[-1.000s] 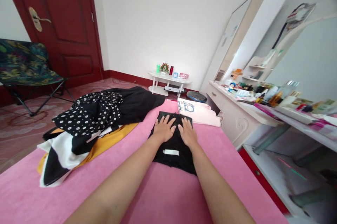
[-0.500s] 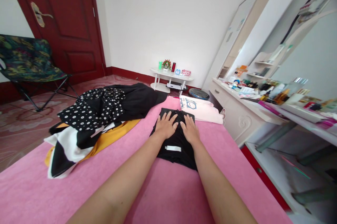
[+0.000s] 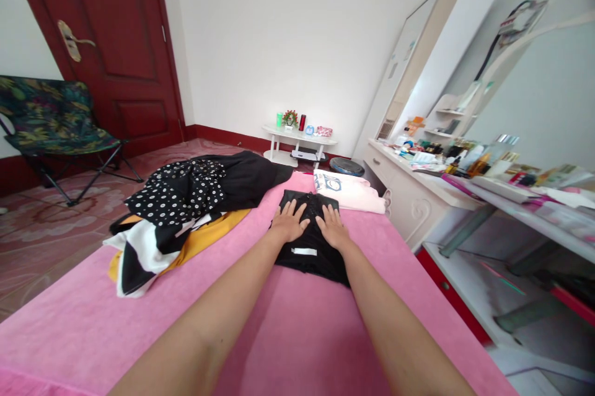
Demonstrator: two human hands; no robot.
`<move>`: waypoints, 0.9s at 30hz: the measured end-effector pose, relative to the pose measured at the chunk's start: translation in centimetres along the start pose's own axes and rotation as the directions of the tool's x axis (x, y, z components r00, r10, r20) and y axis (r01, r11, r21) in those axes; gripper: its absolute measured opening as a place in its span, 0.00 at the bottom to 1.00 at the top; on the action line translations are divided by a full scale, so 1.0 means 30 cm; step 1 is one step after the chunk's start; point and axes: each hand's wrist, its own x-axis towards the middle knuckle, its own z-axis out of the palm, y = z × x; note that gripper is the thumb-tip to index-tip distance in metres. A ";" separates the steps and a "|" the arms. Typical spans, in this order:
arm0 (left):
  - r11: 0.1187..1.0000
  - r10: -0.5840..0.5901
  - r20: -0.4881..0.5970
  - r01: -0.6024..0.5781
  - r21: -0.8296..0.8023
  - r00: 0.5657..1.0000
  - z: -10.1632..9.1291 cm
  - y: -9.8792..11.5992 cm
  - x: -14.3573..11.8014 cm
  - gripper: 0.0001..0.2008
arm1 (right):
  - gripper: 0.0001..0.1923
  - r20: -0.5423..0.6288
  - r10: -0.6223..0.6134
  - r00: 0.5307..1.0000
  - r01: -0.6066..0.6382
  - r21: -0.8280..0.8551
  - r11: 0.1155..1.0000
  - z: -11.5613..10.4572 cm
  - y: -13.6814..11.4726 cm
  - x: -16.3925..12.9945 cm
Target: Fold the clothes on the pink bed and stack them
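Note:
A folded black garment (image 3: 312,264) with a white label lies on the pink bedspread (image 3: 297,334) in front of me. My left hand (image 3: 289,222) rests flat on its upper left part, fingers spread. On the upper right part lies my right hand (image 3: 331,227), also flat with its fingers apart. Just beyond the garment is a folded pale pink garment (image 3: 356,191) with a blue print, touched by neither hand.
At the left sits a loose heap of clothes: a black polka-dot garment (image 3: 186,191), a black-and-white piece (image 3: 149,259) and a mustard one (image 3: 204,240). A crowded dressing table (image 3: 409,198) stands at the right, a folding chair (image 3: 60,117) at the far left.
Both hands stay flat on the black garment, with hardly any shift on it. The whole view has tilted and turned slightly.

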 end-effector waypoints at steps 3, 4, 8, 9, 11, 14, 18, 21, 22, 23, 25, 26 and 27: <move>1.000 -0.008 -0.012 0.008 0.002 1.000 -0.003 -0.002 -0.053 0.32 | 0.33 0.000 0.004 1.000 -0.004 -0.004 1.000 -0.001 0.015 -0.041; 1.000 -0.012 -0.018 0.012 0.002 1.000 -0.003 -0.003 -0.070 0.32 | 0.33 -0.003 0.005 1.000 -0.005 -0.005 1.000 -0.001 0.019 -0.054; 0.999 -0.041 -0.041 0.041 0.000 0.998 -0.003 -0.003 -0.128 0.30 | 0.34 -0.024 0.014 1.000 -0.015 -0.010 1.000 0.000 0.033 -0.111; 0.999 -0.050 -0.048 0.050 -0.002 0.998 -0.004 -0.003 -0.141 0.30 | 0.34 -0.034 0.017 0.999 -0.018 -0.011 1.000 0.000 0.036 -0.126; 0.998 -0.068 -0.064 0.068 -0.007 0.996 -0.008 0.000 -0.168 0.30 | 0.34 -0.063 0.025 0.998 -0.026 -0.011 1.000 0.000 0.037 -0.159; 0.994 -0.107 -0.099 0.106 -0.015 0.989 -0.013 0.003 -0.210 0.29 | 0.33 -0.129 0.039 0.991 -0.041 -0.011 0.999 0.000 0.034 -0.211; 0.988 -0.156 -0.136 0.154 -0.024 0.978 -0.013 -0.001 -0.262 0.29 | 0.33 -0.230 0.074 0.970 -0.077 0.000 0.997 -0.005 0.023 -0.271; 0.983 -0.185 -0.175 0.180 -0.039 0.967 -0.009 -0.008 -0.297 0.29 | 0.34 -0.281 0.135 0.950 -0.134 0.020 0.991 -0.011 0.016 -0.301; 0.981 -0.195 -0.192 0.189 -0.046 0.962 -0.009 -0.010 -0.308 0.28 | 0.34 -0.289 0.150 0.945 -0.149 0.026 0.988 -0.013 0.014 -0.308; 0.979 -0.204 -0.207 0.198 -0.053 0.957 -0.009 -0.011 -0.318 0.28 | 0.34 -0.294 0.160 0.942 -0.158 0.030 0.987 -0.015 0.014 -0.314; 0.976 -0.218 -0.227 0.210 -0.058 0.949 -0.009 -0.012 -0.336 0.28 | 0.33 -0.301 0.167 0.939 -0.164 0.036 0.986 -0.018 0.014 -0.321; 0.975 -0.221 -0.235 0.213 -0.058 0.947 -0.010 -0.012 -0.343 0.27 | 0.33 -0.304 0.167 0.938 -0.163 0.038 0.986 -0.019 0.014 -0.323; 0.975 -0.222 -0.245 0.215 -0.057 0.944 -0.010 -0.011 -0.350 0.27 | 0.33 -0.309 0.165 0.937 -0.161 0.038 0.986 -0.020 0.016 -0.324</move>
